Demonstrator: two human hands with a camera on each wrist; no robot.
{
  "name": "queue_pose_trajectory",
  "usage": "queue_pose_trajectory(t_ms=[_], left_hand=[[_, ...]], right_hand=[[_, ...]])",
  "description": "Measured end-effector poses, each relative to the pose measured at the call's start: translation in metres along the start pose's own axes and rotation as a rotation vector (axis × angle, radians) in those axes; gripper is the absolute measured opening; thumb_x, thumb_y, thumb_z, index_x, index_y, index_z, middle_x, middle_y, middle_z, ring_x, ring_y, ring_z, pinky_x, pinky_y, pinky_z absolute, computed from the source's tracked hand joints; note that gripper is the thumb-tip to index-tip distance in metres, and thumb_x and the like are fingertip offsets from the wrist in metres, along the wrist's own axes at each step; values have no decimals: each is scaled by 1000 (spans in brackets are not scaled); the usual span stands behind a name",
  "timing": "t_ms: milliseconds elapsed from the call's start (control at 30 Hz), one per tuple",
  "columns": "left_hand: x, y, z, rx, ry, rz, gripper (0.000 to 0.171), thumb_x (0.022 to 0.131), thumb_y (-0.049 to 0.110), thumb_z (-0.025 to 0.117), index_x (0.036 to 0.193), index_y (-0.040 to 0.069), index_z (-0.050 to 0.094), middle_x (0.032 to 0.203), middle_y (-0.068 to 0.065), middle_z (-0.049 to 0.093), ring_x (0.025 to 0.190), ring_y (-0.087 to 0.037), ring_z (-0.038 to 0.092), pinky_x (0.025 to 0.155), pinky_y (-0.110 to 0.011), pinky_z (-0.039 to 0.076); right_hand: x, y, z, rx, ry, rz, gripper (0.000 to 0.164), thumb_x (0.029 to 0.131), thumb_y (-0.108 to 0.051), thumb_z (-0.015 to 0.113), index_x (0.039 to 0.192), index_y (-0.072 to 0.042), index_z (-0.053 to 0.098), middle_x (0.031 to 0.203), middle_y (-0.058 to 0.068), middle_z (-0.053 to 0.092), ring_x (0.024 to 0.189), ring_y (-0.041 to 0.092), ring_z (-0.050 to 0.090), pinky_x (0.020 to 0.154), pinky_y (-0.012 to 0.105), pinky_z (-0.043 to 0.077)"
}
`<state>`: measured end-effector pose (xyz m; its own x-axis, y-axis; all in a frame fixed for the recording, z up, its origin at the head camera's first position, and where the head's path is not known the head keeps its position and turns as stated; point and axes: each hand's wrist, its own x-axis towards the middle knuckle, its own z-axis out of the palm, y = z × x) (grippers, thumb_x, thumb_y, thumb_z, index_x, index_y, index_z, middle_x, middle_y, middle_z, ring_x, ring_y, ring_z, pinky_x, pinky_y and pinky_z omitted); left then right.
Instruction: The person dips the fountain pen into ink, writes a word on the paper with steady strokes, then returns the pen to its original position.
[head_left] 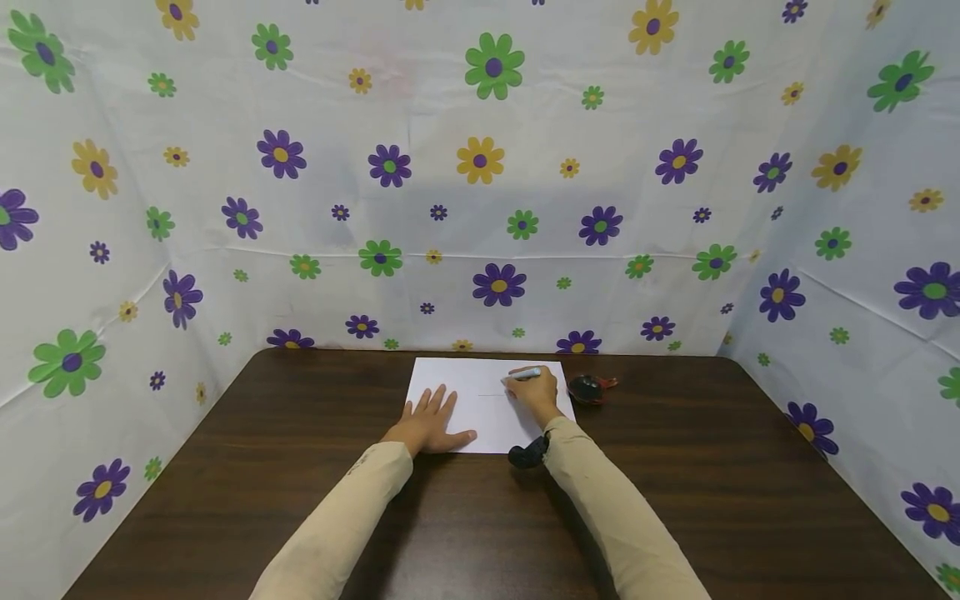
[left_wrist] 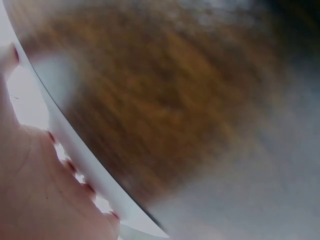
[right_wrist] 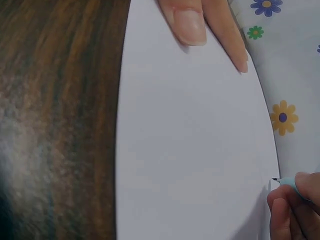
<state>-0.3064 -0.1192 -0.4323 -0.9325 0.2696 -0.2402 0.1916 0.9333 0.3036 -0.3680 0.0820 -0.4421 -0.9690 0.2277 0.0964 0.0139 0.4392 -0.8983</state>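
Note:
A white sheet of paper (head_left: 487, 429) lies on the table, with a thin dark line (head_left: 491, 395) drawn near its middle. My left hand (head_left: 429, 423) rests flat on the sheet's left part, fingers spread and thumb pointing right. In my right hand (head_left: 538, 396) a light blue marker (head_left: 525, 374) is pinched, its tip pointing left over the upper right of the paper, just above the line's right end. The right wrist view shows the marker (right_wrist: 287, 183) between thumb and fingers; whether its tip touches the paper I cannot tell. The left wrist view shows the left palm (left_wrist: 45, 195) beside the paper's edge.
To the right of the paper sits a dark, rounded, shiny object (head_left: 588, 389) with a red end; its kind is unclear. A black wrist device (head_left: 528, 452) hangs at the right cuff. The brown wooden table (head_left: 300, 500) meets a flower-patterned cloth (head_left: 420, 292) behind.

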Motion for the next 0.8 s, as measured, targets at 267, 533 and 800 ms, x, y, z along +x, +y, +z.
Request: queue_pose_trajectory(t_ms=[267,533,800], left_hand=[[-3,0,-1,-5,-11,3,89,90,66,44,154,10,18,161,-14,5,147,-35,2,116,-56,3],[9,-7,7,0,-24,4,98,85,75,42,155,12,14,161,-12,1,147,-35,-1,115,-57,1],[35,-23,24,31,-18,-26,101,80,79,43,156,20,10,162,-6,-3,147,-33,-5,115,-57,2]], right_hand=[[-3,1,2,2,3,-19,15,78,-10,77,91,-3,76,71,9,72,53,9,64,54,20,48],[-2,1,2,-56,-1,-23,13,79,-12,76,90,-6,76,67,5,72,56,10,63,61,25,49],[-3,-2,1,-95,5,-62,13,79,-12,75,90,-5,76,65,5,71,59,13,63,66,32,50]])
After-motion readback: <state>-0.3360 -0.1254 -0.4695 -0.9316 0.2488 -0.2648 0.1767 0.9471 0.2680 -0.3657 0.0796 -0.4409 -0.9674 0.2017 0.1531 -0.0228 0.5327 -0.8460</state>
